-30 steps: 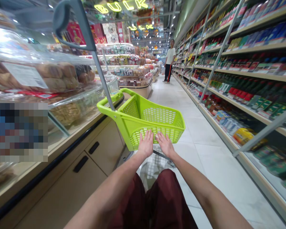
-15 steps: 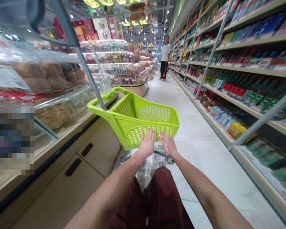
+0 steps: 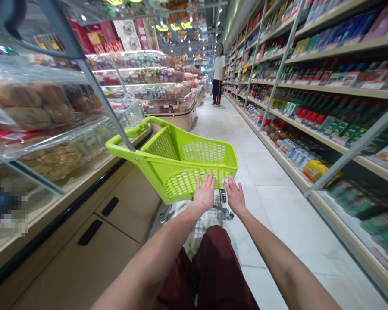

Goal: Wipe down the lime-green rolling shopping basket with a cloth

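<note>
In front of me stands a lime-green shopping cart (image 3: 139,168) with perforated basket sides, a grey upright frame and small wheels below. My left hand (image 3: 205,193) is at the near side of the basket, fingers stretched out; whether it touches the plastic I cannot tell. Beside it, close to the basket's front end, my right hand (image 3: 235,196) has its fingers extended and slightly apart. A small whitish patch shows by its thumb, too small to make out. The basket's interior looks bare where it shows.
On the left is a bakery display counter (image 3: 80,215) with wrapped bread (image 3: 29,101). Tall shelves (image 3: 336,146) of bottles and packages line the right. A person (image 3: 217,73) stands farther down the tiled aisle (image 3: 210,122). Candy-like goods fill a tiered display (image 3: 148,82) ahead.
The cart and surroundings have shifted left in view. My right hand sits slightly farther right, just off the basket's front corner. Both hands keep their stretched-out shape.
</note>
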Demonstrator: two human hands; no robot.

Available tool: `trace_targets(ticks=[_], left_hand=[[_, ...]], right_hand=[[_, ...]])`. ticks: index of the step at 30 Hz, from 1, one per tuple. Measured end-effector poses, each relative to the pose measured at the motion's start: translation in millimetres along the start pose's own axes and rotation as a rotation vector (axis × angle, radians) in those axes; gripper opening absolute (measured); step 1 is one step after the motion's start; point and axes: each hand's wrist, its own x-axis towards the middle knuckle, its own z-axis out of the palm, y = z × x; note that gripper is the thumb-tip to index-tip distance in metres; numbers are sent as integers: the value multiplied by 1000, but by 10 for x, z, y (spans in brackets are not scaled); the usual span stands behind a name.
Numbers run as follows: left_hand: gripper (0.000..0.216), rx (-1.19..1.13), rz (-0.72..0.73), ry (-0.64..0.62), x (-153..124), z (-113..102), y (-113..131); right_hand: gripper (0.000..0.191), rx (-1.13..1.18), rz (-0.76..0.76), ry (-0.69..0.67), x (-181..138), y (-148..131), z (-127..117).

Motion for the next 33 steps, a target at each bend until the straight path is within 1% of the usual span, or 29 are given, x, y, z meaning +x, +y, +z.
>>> trace_targets(ticks=[2, 4, 7, 9, 11, 14, 16, 17, 19, 21, 23, 24, 26, 30, 32, 33], left_hand=[[64, 0, 11, -9, -5, 15, -1], [64, -1, 0, -1, 17, 4, -27], [66, 0, -27, 17, 74, -43, -73], [67, 3, -31, 22, 95, -68, -87], [67, 7, -30, 21, 88, -71, -87], [67, 4, -25, 14, 37, -41, -90], [67, 1, -31, 2, 4, -24, -115], [68, 0, -35, -3, -5, -21, -136], [68, -2, -47, -3, -6, -28, -193], [68, -2, -69, 7, 8, -44, -252], [68, 2, -98, 19, 19, -51, -299], [67, 4, -111, 23, 16, -47, -315], [66, 9, -122, 22, -12, -23, -335], [64, 12, -116, -11, -120, 47, -374], [64, 13, -117, -23, -154, 59, -413], [65, 15, -121, -21, -159, 56, -437]], right_hand=[[49, 13, 2, 2, -17, 4, -28], [49, 21, 44, 53, 96, 49, -115], [49, 17, 195, 128, 325, 156, -227], [49, 22, 297, 128, 374, 205, -214], [49, 36, 342, 93, 296, 206, -123], [49, 71, 299, -3, 61, 132, 45], [50, 97, 249, -44, -39, 66, 89], [51, 106, 230, -37, -42, 34, 77], [51, 115, 206, 34, 56, -27, -1], [51, 117, 177, 121, 248, -94, -109], [50, 117, 138, 161, 432, -172, -179], [49, 118, 112, 156, 488, -214, -185], [48, 122, 57, 108, 487, -292, -132], [47, 138, -32, -62, 184, -399, 68], [47, 139, -45, -81, 96, -434, 79], [47, 138, -50, -58, 111, -451, 47]])
